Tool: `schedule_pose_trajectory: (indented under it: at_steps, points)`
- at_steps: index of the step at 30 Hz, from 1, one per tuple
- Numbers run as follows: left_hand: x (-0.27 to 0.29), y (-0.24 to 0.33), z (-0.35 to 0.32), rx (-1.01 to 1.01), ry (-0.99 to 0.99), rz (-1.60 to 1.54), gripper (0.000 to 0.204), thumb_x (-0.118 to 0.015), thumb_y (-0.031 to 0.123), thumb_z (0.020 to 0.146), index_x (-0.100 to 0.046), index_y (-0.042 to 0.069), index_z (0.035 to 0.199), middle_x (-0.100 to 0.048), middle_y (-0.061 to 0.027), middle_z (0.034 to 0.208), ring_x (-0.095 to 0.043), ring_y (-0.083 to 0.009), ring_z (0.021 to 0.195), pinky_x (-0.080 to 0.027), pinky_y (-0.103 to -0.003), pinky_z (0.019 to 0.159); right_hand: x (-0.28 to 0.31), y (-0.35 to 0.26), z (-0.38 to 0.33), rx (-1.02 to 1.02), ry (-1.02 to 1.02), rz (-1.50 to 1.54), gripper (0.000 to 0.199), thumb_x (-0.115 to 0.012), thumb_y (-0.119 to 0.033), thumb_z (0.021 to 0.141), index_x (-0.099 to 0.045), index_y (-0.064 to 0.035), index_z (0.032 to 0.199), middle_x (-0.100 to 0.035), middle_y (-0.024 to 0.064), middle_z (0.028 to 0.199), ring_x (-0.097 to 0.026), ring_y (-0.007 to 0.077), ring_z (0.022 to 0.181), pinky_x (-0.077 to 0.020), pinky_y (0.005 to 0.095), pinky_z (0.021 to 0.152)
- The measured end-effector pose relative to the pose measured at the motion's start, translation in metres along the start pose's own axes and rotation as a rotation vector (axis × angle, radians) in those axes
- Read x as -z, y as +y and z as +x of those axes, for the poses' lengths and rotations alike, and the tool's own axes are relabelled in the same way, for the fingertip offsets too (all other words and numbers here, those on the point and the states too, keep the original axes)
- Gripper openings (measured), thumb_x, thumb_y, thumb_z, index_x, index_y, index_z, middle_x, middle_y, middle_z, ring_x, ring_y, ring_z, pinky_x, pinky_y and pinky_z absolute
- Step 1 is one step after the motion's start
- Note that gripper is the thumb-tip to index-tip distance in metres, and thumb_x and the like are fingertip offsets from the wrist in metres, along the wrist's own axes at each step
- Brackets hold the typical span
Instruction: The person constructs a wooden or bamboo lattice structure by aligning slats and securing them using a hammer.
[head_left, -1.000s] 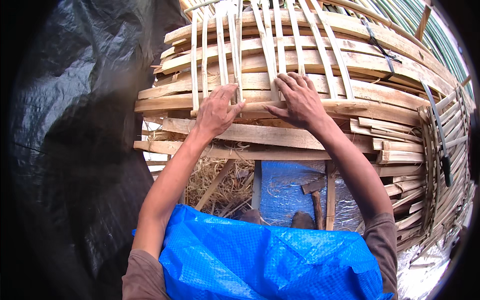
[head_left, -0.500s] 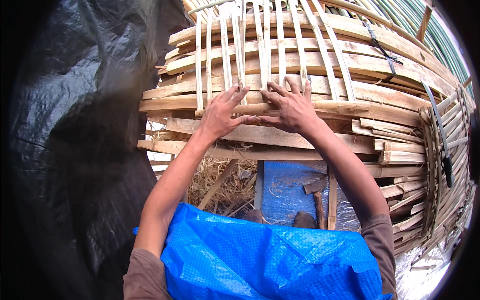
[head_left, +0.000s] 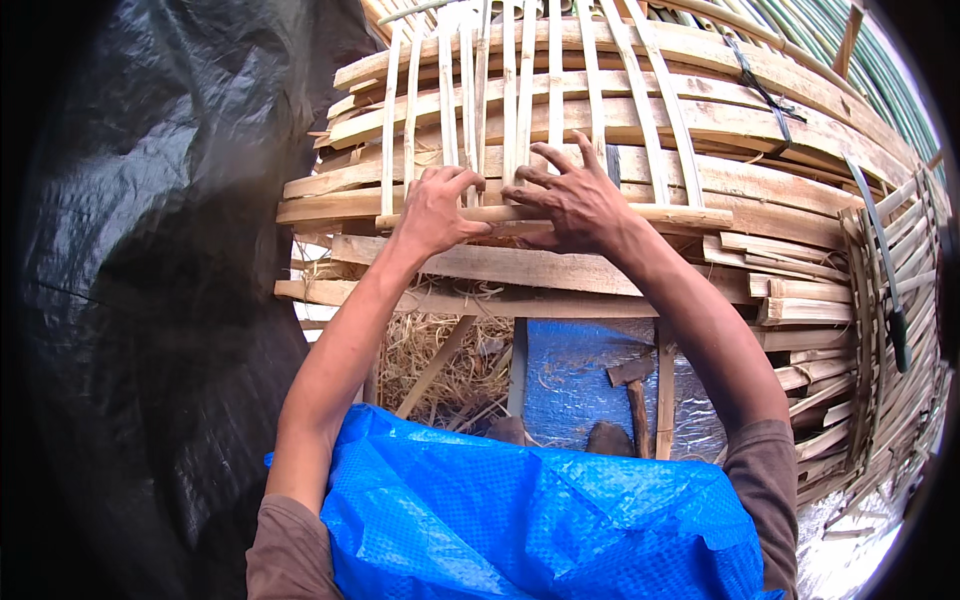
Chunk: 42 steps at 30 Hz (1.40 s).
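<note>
Several pale bamboo strips (head_left: pixel 555 95) run away from me side by side, their near ends meeting a slim crosswise bamboo stick (head_left: pixel 665 213). My left hand (head_left: pixel 432 215) is closed round the stick, left of its middle, with fingertips bent over the strips and the thumb on the near side. Over the stick's middle, my right hand (head_left: pixel 580 205) has its fingers apart, the upper ones raised off the strips. Its thumb points toward my left hand without meeting it. What the right palm touches is hidden.
Stacked wooden slats (head_left: pixel 780 190) lie beneath the strips. A long-bladed knife (head_left: pixel 895 330) rests at the right by split bamboo pieces. Below are a hammer-like tool (head_left: pixel 637 400), a blue sheet (head_left: pixel 560 380) and shavings (head_left: pixel 440 350). A blue tarp (head_left: pixel 540 520) covers my lap; black sheeting (head_left: pixel 170 300) hangs left.
The stick and strips have shifted slightly left. My left fingers have curled in, while my right fingers have lifted and spread. The thumbs, close together before, are now apart.
</note>
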<state>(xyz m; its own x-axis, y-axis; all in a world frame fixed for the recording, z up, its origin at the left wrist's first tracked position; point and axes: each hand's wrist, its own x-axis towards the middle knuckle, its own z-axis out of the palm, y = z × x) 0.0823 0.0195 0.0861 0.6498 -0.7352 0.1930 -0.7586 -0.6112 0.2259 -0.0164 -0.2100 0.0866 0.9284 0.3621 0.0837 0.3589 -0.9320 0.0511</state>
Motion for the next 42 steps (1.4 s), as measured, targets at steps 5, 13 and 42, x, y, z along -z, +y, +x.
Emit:
schedule_pose_trajectory:
  at_steps: [5, 13, 42]
  points:
    - [0.007, -0.007, 0.004, -0.091, -0.04, -0.059, 0.064, -0.089, 0.056, 0.063, -0.07, 0.014, 0.108, -0.068, -0.0084, 0.113, -0.06, -0.029, 0.115, -0.044, -0.045, 0.097, -0.014, 0.006, -0.002, -0.001, 0.066, 0.05, 0.082, -0.068, -0.068, 0.081, -0.049, -0.0252, 0.148, -0.053, 0.0004, 0.148, -0.038, 0.03, 0.142, -0.0191, 0.0639, 0.119]
    - [0.009, -0.009, 0.006, -0.132, -0.002, 0.228, 0.057, -0.054, 0.072, 0.089, -0.074, 0.02, 0.101, -0.069, -0.0089, 0.101, -0.063, -0.0252, 0.101, -0.039, -0.044, 0.089, -0.002, -0.002, 0.0, -0.058, -0.002, 0.002, 0.072, -0.056, -0.075, 0.085, -0.062, -0.0197, 0.131, -0.049, 0.0057, 0.15, -0.04, 0.0312, 0.142, -0.0167, 0.0674, 0.118]
    - [-0.044, -0.04, -0.045, -0.062, 0.056, 0.132, 0.087, -0.053, 0.072, 0.09, -0.033, 0.022, 0.157, -0.028, -0.007, 0.165, -0.034, -0.0391, 0.147, -0.026, -0.059, 0.119, -0.029, -0.007, -0.054, -0.266, 0.225, 0.04, 0.064, -0.068, -0.059, 0.086, -0.051, -0.0401, 0.145, -0.051, 0.0146, 0.147, -0.041, 0.038, 0.14, -0.0271, 0.0638, 0.114]
